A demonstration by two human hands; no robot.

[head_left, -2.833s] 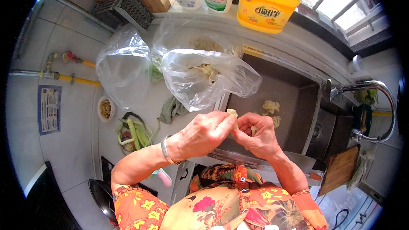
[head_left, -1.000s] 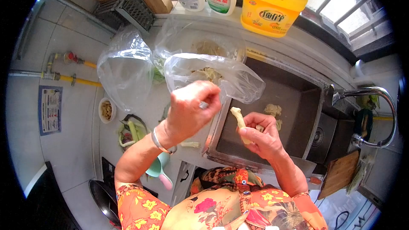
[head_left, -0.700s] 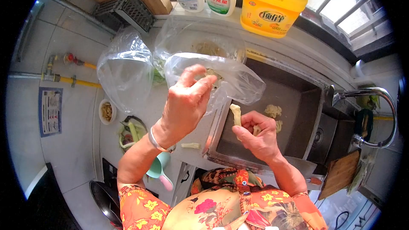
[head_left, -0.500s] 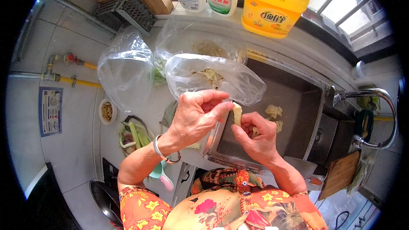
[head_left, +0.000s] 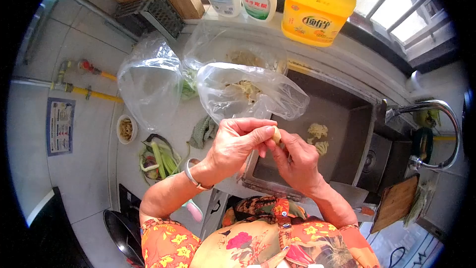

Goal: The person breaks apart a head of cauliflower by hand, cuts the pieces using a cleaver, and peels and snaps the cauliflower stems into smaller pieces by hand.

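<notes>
My left hand (head_left: 237, 143), with a bangle at the wrist, pinches a pale cream stalk piece (head_left: 276, 135) between thumb and fingertips. My right hand (head_left: 299, 161) grips the lower end of the same piece, its fingers curled, and the two hands meet over the near left edge of the sink (head_left: 342, 164). Most of the piece is hidden by fingers. Pale, frilly vegetable clumps (head_left: 318, 130) lie on the sink floor beyond my right hand. Just past my left hand, an open clear plastic bag (head_left: 282, 94) holds yellowish-brown frilly pieces (head_left: 246, 89).
Another clear bag (head_left: 151, 87) stands left on the counter, near a small white bowl (head_left: 127, 129) and a container of green stalks (head_left: 159, 159). A grey cloth (head_left: 202, 131) lies between. A yellow jug (head_left: 317, 12) stands behind; the faucet (head_left: 453, 134) arches at right.
My hands have come together, and the stalk piece that stood out between them is now mostly covered by fingers. My left hand has moved slightly down and right.
</notes>
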